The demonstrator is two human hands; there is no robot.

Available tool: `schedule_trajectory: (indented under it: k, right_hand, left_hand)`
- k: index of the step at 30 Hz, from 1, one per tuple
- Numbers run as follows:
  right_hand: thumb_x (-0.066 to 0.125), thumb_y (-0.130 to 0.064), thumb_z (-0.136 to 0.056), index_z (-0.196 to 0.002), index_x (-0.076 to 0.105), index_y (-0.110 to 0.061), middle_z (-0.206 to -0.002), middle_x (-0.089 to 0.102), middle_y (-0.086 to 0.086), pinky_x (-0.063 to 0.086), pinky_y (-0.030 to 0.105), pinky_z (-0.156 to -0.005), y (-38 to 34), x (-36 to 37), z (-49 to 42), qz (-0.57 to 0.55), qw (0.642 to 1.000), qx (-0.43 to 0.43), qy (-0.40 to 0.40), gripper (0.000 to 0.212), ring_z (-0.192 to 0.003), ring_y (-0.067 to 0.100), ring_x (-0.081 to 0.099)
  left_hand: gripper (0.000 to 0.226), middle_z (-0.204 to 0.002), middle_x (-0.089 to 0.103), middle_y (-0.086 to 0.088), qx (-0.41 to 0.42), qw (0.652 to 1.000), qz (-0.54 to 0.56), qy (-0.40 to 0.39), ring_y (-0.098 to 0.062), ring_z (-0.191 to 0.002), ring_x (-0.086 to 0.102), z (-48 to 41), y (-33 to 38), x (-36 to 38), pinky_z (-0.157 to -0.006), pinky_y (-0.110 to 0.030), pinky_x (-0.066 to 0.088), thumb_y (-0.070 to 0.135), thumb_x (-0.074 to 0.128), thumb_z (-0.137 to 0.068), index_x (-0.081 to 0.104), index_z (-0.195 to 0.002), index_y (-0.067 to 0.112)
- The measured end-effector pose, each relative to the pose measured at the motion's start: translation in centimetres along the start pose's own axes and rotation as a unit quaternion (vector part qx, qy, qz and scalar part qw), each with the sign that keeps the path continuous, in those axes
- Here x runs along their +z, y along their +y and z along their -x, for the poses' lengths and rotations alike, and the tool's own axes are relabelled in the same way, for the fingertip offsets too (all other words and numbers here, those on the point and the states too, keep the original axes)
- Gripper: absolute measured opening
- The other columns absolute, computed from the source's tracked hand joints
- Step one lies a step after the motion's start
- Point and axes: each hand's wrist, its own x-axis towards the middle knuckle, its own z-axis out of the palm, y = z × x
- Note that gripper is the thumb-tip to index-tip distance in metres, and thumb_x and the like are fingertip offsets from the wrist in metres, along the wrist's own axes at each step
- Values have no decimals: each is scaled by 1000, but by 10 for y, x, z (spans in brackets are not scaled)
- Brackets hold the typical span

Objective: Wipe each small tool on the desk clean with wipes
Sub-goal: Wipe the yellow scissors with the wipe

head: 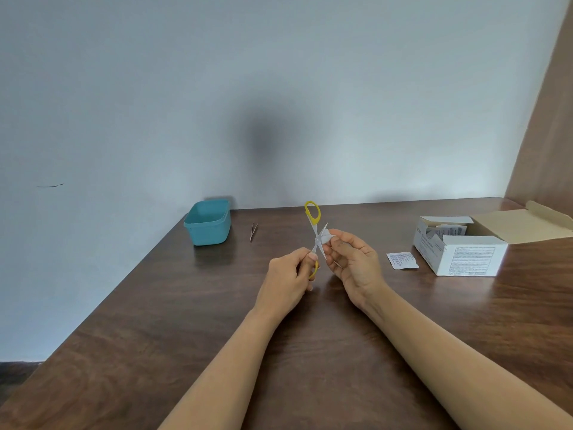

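Aloft, left grip (288, 271) clasping splayed yellow-looped scissors (313, 215), right grip (353, 262) pinching crumpled white wipe (325, 236).

Brown wooden desk (192, 321), teal tub (208, 224), tweezers (253, 231), wipe packet (402, 260), open box (459, 252)

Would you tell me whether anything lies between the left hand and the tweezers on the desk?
Nothing visible does: only desk surface separates the left hand from the tweezers. The teal tub stands off to their left, and that hand grips the scissors.
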Motion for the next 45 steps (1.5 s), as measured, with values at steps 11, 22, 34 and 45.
schedule_trajectory:
  k: [11, 22, 34, 45]
  right_hand:
    - [62, 3, -85, -90, 69, -9, -76, 74, -1, 52, 21, -64, 1, 1, -1, 19, 1000, 3, 2, 15, -63, 6, 64]
    - [71, -5, -80, -81, 72, -6, -66, 63, 4, 48, 16, -56, 6, 0, -4, 81, 997, -11, 3, 2, -58, 9, 52]
    - [64, -6, -87, -62, 76, -17, -61, 52, 1, 33, 21, -57, 4, 0, -5, 76, 996, -29, 20, 29, -59, 11, 39]
    - [74, -9, -78, -75, 71, -6, -53, 54, -5, 36, 19, -52, 7, -4, -8, 75, 996, -39, 22, 6, -53, 9, 36]
  left_hand:
    - [34, -71, 63, -8, 4, 1000, -26, -2, -2, -55, 63, -1, -3, 1, -62, -40, 57, 36, 45, -100, 58, -81, 11]
    - [28, -68, 63, -3, 44, 999, -25, -9, -16, -56, 56, -3, -3, 0, -62, -35, 49, 29, 49, -99, 60, -80, 12]
    - [28, -67, 61, -2, 55, 998, -38, -8, -15, -58, 54, -2, -3, 3, -64, -36, 47, 29, 50, -99, 62, -83, 8]
    - [27, -68, 62, -5, 61, 997, -46, -17, -18, -60, 56, -2, -2, 5, -66, -41, 49, 29, 51, -98, 62, -84, 8]
